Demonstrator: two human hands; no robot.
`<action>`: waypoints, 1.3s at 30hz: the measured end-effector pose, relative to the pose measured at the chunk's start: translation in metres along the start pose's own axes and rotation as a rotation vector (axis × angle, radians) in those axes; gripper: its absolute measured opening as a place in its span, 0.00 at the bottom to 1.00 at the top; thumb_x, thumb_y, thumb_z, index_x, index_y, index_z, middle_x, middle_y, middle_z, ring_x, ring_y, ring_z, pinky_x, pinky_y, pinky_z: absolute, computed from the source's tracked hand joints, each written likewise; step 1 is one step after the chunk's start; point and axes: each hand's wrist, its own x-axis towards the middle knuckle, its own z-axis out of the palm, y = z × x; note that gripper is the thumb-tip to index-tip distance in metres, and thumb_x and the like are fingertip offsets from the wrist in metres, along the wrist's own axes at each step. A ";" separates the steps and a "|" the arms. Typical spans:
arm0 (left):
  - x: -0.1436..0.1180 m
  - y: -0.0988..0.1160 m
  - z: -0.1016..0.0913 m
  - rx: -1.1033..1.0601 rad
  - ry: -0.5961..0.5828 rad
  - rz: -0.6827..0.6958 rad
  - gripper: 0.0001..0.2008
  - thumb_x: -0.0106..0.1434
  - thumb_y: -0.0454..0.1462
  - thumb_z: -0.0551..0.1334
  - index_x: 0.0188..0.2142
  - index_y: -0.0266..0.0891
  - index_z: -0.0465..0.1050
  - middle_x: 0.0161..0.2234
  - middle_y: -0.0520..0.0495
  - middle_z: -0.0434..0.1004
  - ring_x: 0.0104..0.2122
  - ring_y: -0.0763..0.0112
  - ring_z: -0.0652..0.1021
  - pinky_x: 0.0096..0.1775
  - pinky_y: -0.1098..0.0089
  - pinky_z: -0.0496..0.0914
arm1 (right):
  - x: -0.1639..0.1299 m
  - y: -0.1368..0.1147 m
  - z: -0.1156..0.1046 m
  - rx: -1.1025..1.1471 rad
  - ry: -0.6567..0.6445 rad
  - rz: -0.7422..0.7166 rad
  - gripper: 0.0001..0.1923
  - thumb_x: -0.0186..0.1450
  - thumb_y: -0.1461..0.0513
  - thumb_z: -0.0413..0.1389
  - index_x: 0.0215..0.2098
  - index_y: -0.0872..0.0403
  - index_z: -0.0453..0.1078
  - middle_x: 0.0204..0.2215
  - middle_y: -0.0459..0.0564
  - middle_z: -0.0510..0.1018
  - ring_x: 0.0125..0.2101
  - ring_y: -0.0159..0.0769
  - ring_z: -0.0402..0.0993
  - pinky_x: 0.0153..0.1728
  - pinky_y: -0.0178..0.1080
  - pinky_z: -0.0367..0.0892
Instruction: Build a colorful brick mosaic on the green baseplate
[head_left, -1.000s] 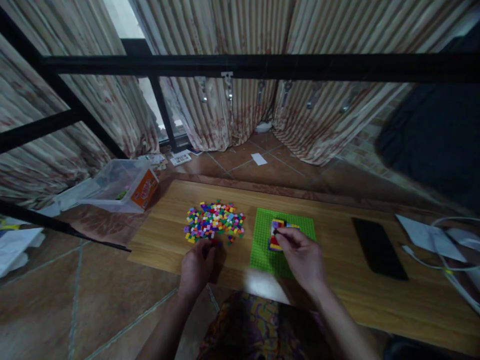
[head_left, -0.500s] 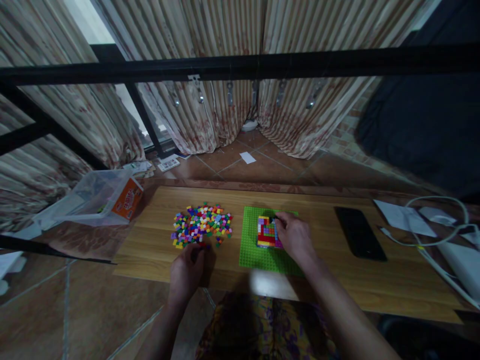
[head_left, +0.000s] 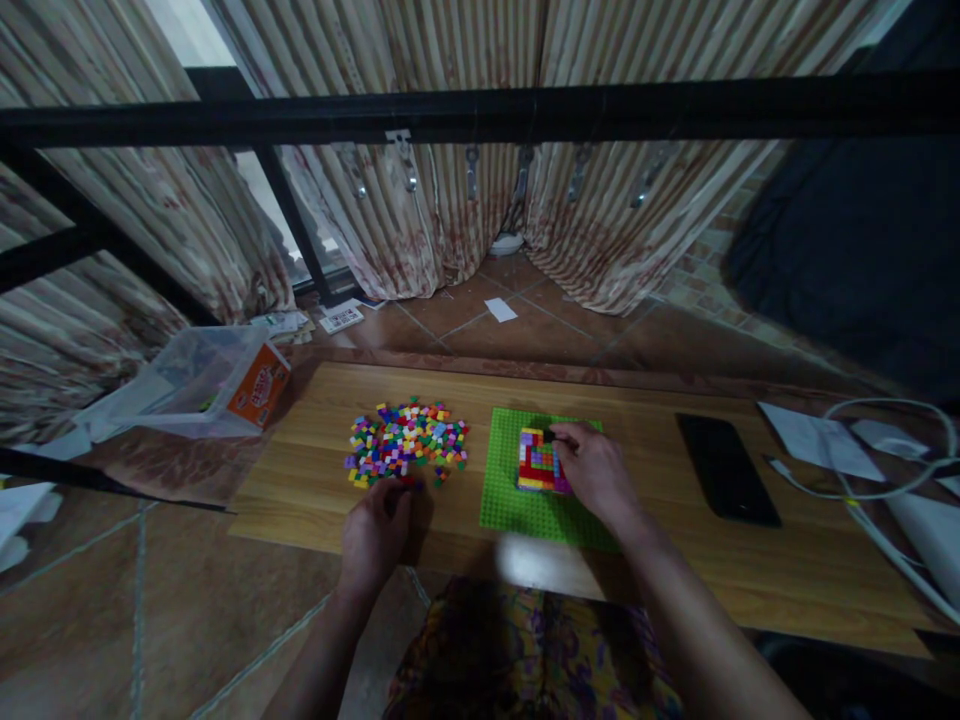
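My right hand [head_left: 596, 472] reaches over the far right corner of a small block build [head_left: 538, 474] in red, yellow, purple and other colours. Pinched in its fingertips is a small dark building brick [head_left: 550, 436], at the build's edge. Under the build lies a green studded baseplate [head_left: 501, 515]. My left hand [head_left: 377, 528] rests by the near edge of a pile of loose coloured bricks [head_left: 409, 440], its fingers curled closed. Whatever those fingers hold is hidden. A few red and blue bricks [head_left: 411, 483] lie by its fingertips.
On the wooden table [head_left: 292, 480], a black phone [head_left: 727, 470] lies to the right, beside white paper [head_left: 817, 440] and a white cable [head_left: 806, 490]. A clear plastic bin [head_left: 199, 385] with an orange label stands off the left end. A black rail [head_left: 480, 115] crosses ahead.
The view has shifted slightly. My right hand's fingertips have moved a little at the far edge of the build, showing the dark brick more plainly. My left hand stays by the pile.
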 end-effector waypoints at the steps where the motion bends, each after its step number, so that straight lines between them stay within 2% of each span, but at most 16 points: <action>1: 0.000 0.000 0.000 0.001 -0.002 0.001 0.11 0.61 0.42 0.57 0.38 0.40 0.74 0.31 0.47 0.79 0.31 0.66 0.79 0.32 0.72 0.67 | 0.000 0.001 0.000 0.005 -0.003 -0.002 0.15 0.61 0.65 0.50 0.40 0.53 0.77 0.37 0.52 0.81 0.36 0.39 0.77 0.42 0.41 0.69; 11: -0.001 -0.002 0.002 -0.020 0.007 0.009 0.10 0.61 0.42 0.58 0.38 0.41 0.74 0.29 0.48 0.79 0.30 0.67 0.78 0.31 0.72 0.66 | 0.000 0.007 -0.002 0.107 -0.023 0.006 0.15 0.60 0.63 0.51 0.41 0.55 0.76 0.36 0.53 0.81 0.34 0.40 0.77 0.40 0.42 0.70; 16: -0.001 0.000 0.000 -0.038 -0.003 0.001 0.10 0.61 0.42 0.58 0.38 0.41 0.74 0.29 0.49 0.78 0.30 0.68 0.78 0.31 0.72 0.66 | 0.004 0.014 -0.004 0.152 0.097 0.065 0.17 0.62 0.55 0.51 0.41 0.55 0.77 0.38 0.55 0.81 0.35 0.41 0.77 0.39 0.43 0.69; 19: -0.001 0.001 0.000 -0.033 -0.003 -0.007 0.10 0.61 0.42 0.58 0.38 0.40 0.74 0.30 0.48 0.78 0.30 0.67 0.78 0.31 0.72 0.66 | 0.008 0.020 0.003 0.236 0.147 0.146 0.21 0.62 0.50 0.51 0.40 0.55 0.77 0.40 0.56 0.81 0.38 0.43 0.76 0.40 0.43 0.68; 23: -0.001 0.003 0.000 -0.018 -0.003 -0.018 0.10 0.61 0.41 0.58 0.38 0.41 0.75 0.30 0.48 0.79 0.30 0.67 0.78 0.30 0.72 0.66 | 0.011 0.028 0.021 0.419 0.054 0.283 0.25 0.60 0.45 0.52 0.37 0.56 0.77 0.31 0.53 0.82 0.31 0.41 0.76 0.33 0.40 0.68; 26: -0.001 0.003 0.000 -0.021 -0.004 -0.012 0.11 0.61 0.42 0.58 0.38 0.41 0.75 0.30 0.48 0.79 0.30 0.67 0.78 0.31 0.72 0.66 | 0.010 0.030 0.028 0.467 0.011 0.318 0.26 0.58 0.43 0.53 0.34 0.56 0.77 0.25 0.50 0.80 0.25 0.38 0.73 0.27 0.37 0.65; 31: -0.001 0.003 0.001 -0.001 0.001 -0.013 0.11 0.61 0.42 0.57 0.38 0.40 0.74 0.31 0.47 0.79 0.31 0.66 0.78 0.31 0.71 0.66 | 0.006 0.027 0.027 0.384 0.000 0.277 0.27 0.60 0.43 0.51 0.27 0.56 0.76 0.21 0.48 0.77 0.22 0.36 0.70 0.24 0.35 0.62; 36: -0.002 0.003 0.001 0.014 0.007 -0.015 0.11 0.62 0.42 0.57 0.38 0.40 0.74 0.31 0.47 0.79 0.31 0.66 0.78 0.31 0.71 0.66 | 0.004 0.018 0.023 0.215 0.036 0.175 0.28 0.64 0.43 0.45 0.28 0.55 0.75 0.24 0.51 0.79 0.26 0.39 0.72 0.28 0.37 0.62; 39: -0.002 0.004 0.000 0.011 0.003 -0.013 0.11 0.62 0.42 0.57 0.38 0.40 0.74 0.30 0.47 0.79 0.30 0.67 0.78 0.30 0.72 0.66 | 0.002 0.013 0.022 0.125 0.054 0.146 0.29 0.66 0.44 0.42 0.28 0.55 0.74 0.23 0.52 0.77 0.25 0.39 0.71 0.28 0.38 0.60</action>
